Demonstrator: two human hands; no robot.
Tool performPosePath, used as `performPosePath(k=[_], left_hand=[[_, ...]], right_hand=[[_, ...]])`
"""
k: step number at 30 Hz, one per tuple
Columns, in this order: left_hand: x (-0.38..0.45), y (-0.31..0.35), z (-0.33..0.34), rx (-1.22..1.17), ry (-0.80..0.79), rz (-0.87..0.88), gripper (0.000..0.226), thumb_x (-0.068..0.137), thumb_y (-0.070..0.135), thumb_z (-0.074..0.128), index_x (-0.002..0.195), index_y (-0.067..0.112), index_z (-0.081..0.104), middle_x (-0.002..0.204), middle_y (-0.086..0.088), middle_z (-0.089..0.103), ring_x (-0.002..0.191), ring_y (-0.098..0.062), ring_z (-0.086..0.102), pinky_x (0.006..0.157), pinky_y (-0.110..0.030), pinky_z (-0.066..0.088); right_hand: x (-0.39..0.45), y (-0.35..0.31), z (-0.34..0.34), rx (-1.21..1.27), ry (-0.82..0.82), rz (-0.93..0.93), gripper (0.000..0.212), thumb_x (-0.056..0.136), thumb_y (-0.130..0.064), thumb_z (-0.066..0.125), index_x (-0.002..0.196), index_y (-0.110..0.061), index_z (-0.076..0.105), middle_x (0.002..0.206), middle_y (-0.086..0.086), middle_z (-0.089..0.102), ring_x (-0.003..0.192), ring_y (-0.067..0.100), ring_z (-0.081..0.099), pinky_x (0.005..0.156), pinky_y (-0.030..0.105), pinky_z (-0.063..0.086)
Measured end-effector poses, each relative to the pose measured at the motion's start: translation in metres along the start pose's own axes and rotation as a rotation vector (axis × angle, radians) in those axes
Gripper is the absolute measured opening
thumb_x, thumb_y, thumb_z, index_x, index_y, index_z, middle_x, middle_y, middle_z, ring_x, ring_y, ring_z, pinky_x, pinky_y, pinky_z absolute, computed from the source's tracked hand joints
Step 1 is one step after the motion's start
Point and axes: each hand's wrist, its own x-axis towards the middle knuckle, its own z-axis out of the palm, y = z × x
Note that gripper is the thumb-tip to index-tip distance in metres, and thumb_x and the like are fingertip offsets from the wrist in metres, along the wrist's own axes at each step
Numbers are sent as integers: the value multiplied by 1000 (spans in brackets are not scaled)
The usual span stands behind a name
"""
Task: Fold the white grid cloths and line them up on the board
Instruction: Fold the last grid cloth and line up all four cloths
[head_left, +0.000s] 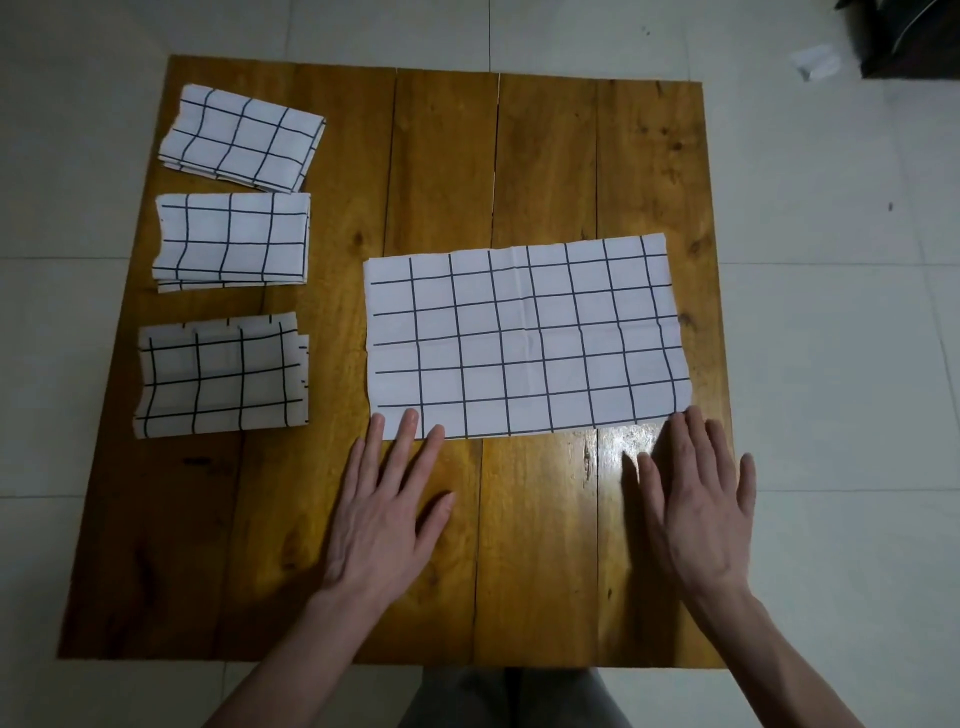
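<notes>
Wooden board (441, 545) made of planks lies on a pale tiled floor (831, 312), seen from above. Three folded white grid cloths sit in a column along the board's left side: far folded cloth (241, 137) is turned a bit askew, middle folded cloth (232, 240) lies squarer, near folded cloth (221, 375) is just below it w/ some layer edges sticking out on its right side. The 3 are near each other but not touching.

A bigger cloth, the half-open cloth (524, 338), lies flat on the right-centre of the board, long side running left-right, w/ a faint crease down its middle. Its right edge comes close to the board's right edge.

Left hand (387, 514) is flat, palm down, fingers spread and straight; the fingertips (410, 418) overlap the near-left edge of the half-open cloth, thumb out to the side on bare wood. Not pinching anything. Right hand (701, 514) is also flat & open, palm down, fingers extended; its longest fingertip reaches the cloth's near-right corner, rest of hand on bare wood. Slightly blurred, so can't tell if it actually presses the cloth. Hands are well apart, one at each near corner, neither closed on anything.

A dark object (909, 36) and a small white scrap (815, 62) sit on the floor at far right, beyond the board
</notes>
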Motion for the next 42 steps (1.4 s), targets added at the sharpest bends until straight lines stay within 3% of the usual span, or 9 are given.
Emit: performPosePath(k=[4, 8, 13, 19, 23, 26, 30, 36, 42], left_hand=[[2, 9, -1, -27, 34, -22, 67, 108, 58, 20, 166, 23, 18, 175, -8, 7, 161, -28, -1, 126, -57, 21], [11, 32, -3, -52, 80, -53, 67, 109, 53, 25, 162, 12, 29, 173, -14, 14, 161, -27, 6, 127, -53, 18], [30, 76, -2, 7, 59, 128, 69, 109, 51, 23, 164, 9, 23, 171, -14, 19, 159, -31, 16, 124, -55, 29], [39, 92, 2, 34, 7, 125, 68, 107, 51, 21, 164, 14, 25, 170, -12, 24, 157, -30, 23, 121, -54, 33], [36, 93, 0, 50, -16, 122, 67, 107, 52, 22, 163, 15, 28, 169, -12, 27, 157, -30, 24, 123, -54, 31], [34, 95, -5, 47, -21, 134, 64, 107, 51, 27, 157, 14, 39, 162, -13, 40, 151, -31, 36, 121, -54, 35], [49, 96, -14, 18, 77, 109, 58, 106, 49, 35, 148, 11, 47, 150, -13, 51, 144, -30, 42, 122, -50, 34], [87, 92, -15, 25, 85, 59, 72, 108, 55, 18, 166, 13, 10, 172, -11, 14, 159, -29, 16, 127, -50, 23], [95, 97, -17, 75, 84, 36, 74, 106, 62, 22, 162, 14, 30, 167, -12, 33, 153, -31, 34, 123, -50, 28]], right_hand=[[15, -8, -14, 74, 55, 35, 53, 108, -49, 40, 146, -13, 51, 156, 8, 48, 144, 35, 43, 119, 55, 33], [38, -15, -29, 79, 54, 95, 52, 100, -47, 57, 133, -7, 55, 130, 19, 59, 116, 43, 56, 90, 56, 50], [63, -30, -42, 66, -50, 245, 73, 93, -53, 69, 144, -6, 45, 129, 24, 57, 117, 45, 54, 92, 56, 49], [76, -33, -43, 375, -140, 446, 69, 87, -43, 78, 135, -3, 49, 127, 22, 56, 119, 43, 50, 96, 50, 45], [71, -42, -43, 839, -78, 514, 40, 88, -38, 77, 114, -12, 62, 104, 10, 67, 96, 31, 64, 80, 43, 55], [62, -48, -47, 1069, -11, 544, 18, 95, -23, 73, 106, -14, 62, 87, 7, 61, 78, 21, 56, 67, 35, 48], [46, -49, -47, 1104, 37, 510, 7, 97, -24, 70, 102, -19, 71, 79, 7, 59, 72, 18, 51, 66, 36, 46], [30, -45, -50, 1199, 72, 573, 8, 96, -19, 71, 99, -18, 79, 90, -1, 78, 87, 15, 68, 81, 35, 53], [23, -50, -57, 1111, 67, 446, 19, 101, -34, 65, 116, -29, 76, 96, -4, 73, 85, 13, 64, 81, 35, 52]])
